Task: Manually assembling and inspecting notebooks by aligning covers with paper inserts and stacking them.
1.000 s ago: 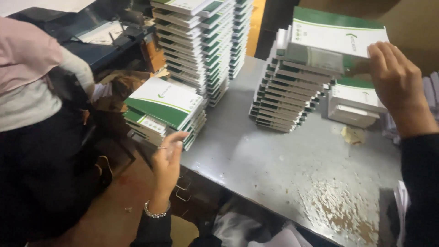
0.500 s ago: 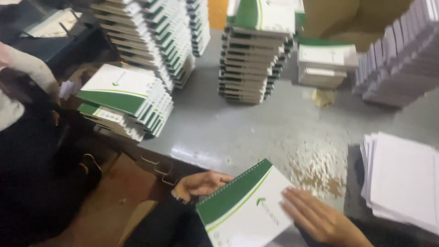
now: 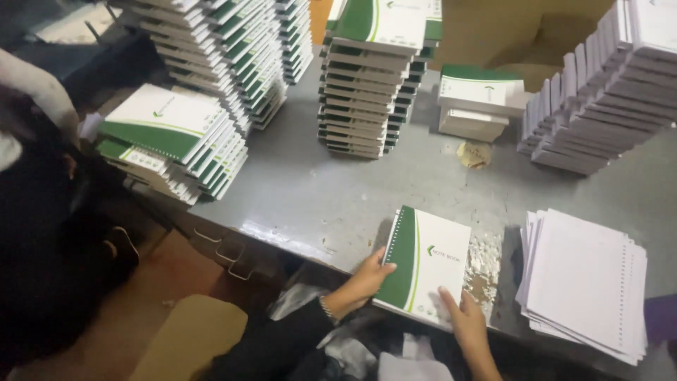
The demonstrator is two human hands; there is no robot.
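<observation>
A green and white spiral notebook [image 3: 428, 261] lies flat at the near edge of the grey table [image 3: 331, 190]. My left hand [image 3: 367, 276] grips its left, spiral-bound side with the thumb on the cover. My right hand [image 3: 462, 317] holds its near right corner. A tall stack of the same notebooks [image 3: 374, 77] stands further back, in the middle of the table.
More notebook stacks rise at the back left [image 3: 226, 56] and a lower one [image 3: 173, 141] sits at the table's left edge. A pile of white punched sheets [image 3: 585, 282] lies to the right, grey stacked pads [image 3: 606, 99] behind it. A person in dark clothes [image 3: 42, 212] stands at left.
The notebook has come down from in front of me onto the table's near edge. Both hands still hold it, and my view has shifted right.
</observation>
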